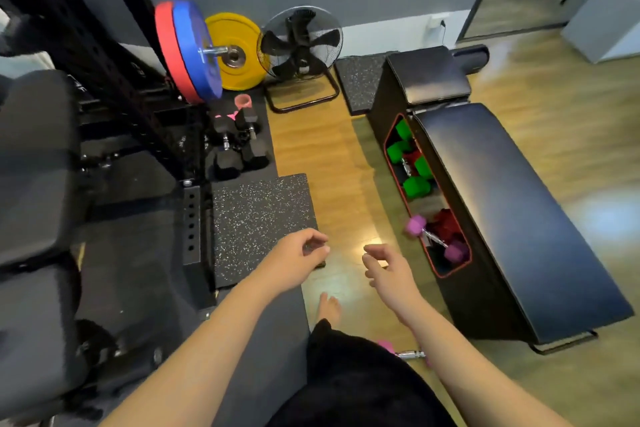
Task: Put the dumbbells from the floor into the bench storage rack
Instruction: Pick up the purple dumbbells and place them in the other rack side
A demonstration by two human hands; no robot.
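Black padding covers the bench (512,204), and a red-edged opening in its left side shows the storage rack (427,198). Green dumbbells (410,163) fill the far end of that rack, with dark red ones behind them. A purple dumbbell (437,238) lies at the near end, one head jutting out over the red rim and the other inside. Another purple dumbbell (407,353) is on the wooden floor (332,163) just beside the person's leg, partly hidden by the right forearm. Both hands are empty: the left hand (299,258) is loosely curled over the near corner of a speckled rubber mat (259,218), and the right hand (386,267) hangs half open above the floor, near the rack opening but apart from it. Between mat and bench runs a bare strip of floor. Black dumbbells (239,146) sit far left by the weight rack.
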